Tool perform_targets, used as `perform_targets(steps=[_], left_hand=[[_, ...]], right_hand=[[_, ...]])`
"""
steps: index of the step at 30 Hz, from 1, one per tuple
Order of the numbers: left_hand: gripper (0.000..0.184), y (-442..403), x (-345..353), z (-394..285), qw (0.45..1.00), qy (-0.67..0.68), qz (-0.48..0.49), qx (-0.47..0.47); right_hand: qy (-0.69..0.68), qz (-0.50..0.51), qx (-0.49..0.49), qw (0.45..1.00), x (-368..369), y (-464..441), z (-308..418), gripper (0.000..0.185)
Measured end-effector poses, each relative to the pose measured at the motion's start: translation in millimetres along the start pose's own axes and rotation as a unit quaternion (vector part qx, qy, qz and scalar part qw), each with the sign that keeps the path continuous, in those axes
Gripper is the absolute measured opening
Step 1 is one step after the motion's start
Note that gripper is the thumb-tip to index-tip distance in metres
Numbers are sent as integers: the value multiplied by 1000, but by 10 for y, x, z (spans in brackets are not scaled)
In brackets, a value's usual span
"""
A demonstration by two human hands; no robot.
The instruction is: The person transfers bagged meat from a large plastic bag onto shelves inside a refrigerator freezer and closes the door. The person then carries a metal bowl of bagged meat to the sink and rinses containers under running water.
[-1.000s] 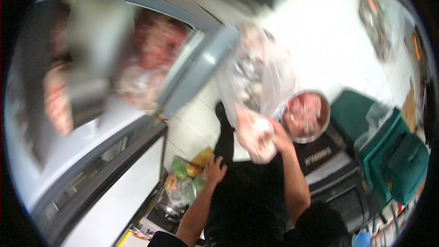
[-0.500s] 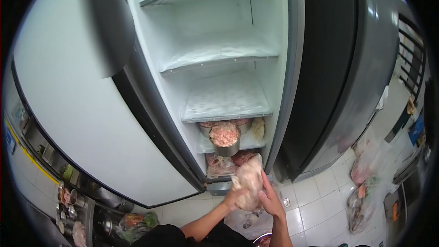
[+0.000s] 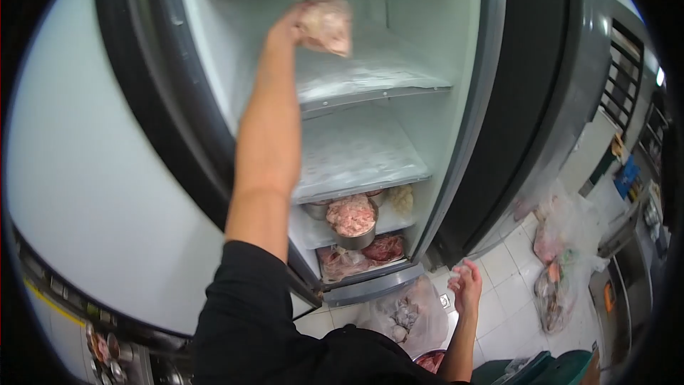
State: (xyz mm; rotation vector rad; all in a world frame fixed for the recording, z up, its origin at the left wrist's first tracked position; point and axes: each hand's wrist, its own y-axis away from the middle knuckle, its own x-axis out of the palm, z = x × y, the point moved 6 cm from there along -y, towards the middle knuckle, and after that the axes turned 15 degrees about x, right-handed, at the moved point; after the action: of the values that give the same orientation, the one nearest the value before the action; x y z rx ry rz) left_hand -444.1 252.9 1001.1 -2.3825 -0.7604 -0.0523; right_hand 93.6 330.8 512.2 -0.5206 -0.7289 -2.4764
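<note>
My left hand is raised inside the open freezer, closed around a bag of pale raw meat above the frosted second shelf. Motion blurs both the bag and the fingers. Low on the right, my right hand hangs in the air with its fingers apart and nothing in it. Beneath that hand, slightly left, a clear plastic bag with greyish pieces stands on the floor. A metal pot heaped with minced meat sits on a lower shelf, its front jutting past the edge.
Bagged red meat fills the bottom compartment. The freezer door stands open on the left. On the right is a dark cabinet. Plastic bags of food lie on the tiled floor. A basin of red meat is by my body.
My left hand has lifted the bag of meat from low in front of the freezer up to the second shelf. My right hand has let go of it and moved right.
</note>
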Motion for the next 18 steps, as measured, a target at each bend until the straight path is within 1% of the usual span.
perform_targets(steps=[1,3,4,6,7,8,9,10,12,13,14,15,16,17,18], left_hand=[[31,-274,-285,32,998,-60,17,10],[21,-968,-1158,257,990,-17,143,-6],[18,-1278,-1557,355,979,4,205,-15],[25,-1129,-1331,468,958,73,258,-105],[29,-958,-1653,382,964,-240,-96,-65],[28,-851,-1586,360,926,-341,-150,-65],[28,-835,-1578,408,911,-389,-129,-57],[27,-824,-1514,452,896,-430,-102,-46],[27,-757,-1533,540,858,-511,-51,-22],[26,-674,-1542,531,833,-553,-25,-9],[26,-621,-1530,577,810,-587,3,1],[26,-561,-1519,627,788,-615,32,10],[26,-498,-1482,690,764,-643,60,14],[26,-388,-1424,703,741,-666,83,19],[26,-276,-1287,679,720,-686,103,26]], right_hand=[[-7,-14,-4,1000,-138,50,-118,32],[-63,-136,58,987,-587,295,-512,32],[-80,-163,57,982,-791,434,-703,32],[-44,-289,74,953,-1342,776,-1109,28],[-22,-333,85,939,-1647,976,-1346,25],[0,-372,97,923,-1866,1158,-1532,23],[28,-410,107,906,-1927,1384,-1606,19],[50,-425,134,894,-2052,1587,-1739,16],[69,-450,43,890,-2427,1872,-2006,12],[57,-443,36,894,-2591,1940,-2133,12],[45,-443,35,895,-2664,2032,-2102,11],[-27,-444,39,895,-2348,2060,-1804,13],[42,-454,32,890,-2227,2025,-1557,13],[82,-453,74,884,-2099,1959,-1306,13],[151,-456,46,876,-2225,1824,-1239,13]])
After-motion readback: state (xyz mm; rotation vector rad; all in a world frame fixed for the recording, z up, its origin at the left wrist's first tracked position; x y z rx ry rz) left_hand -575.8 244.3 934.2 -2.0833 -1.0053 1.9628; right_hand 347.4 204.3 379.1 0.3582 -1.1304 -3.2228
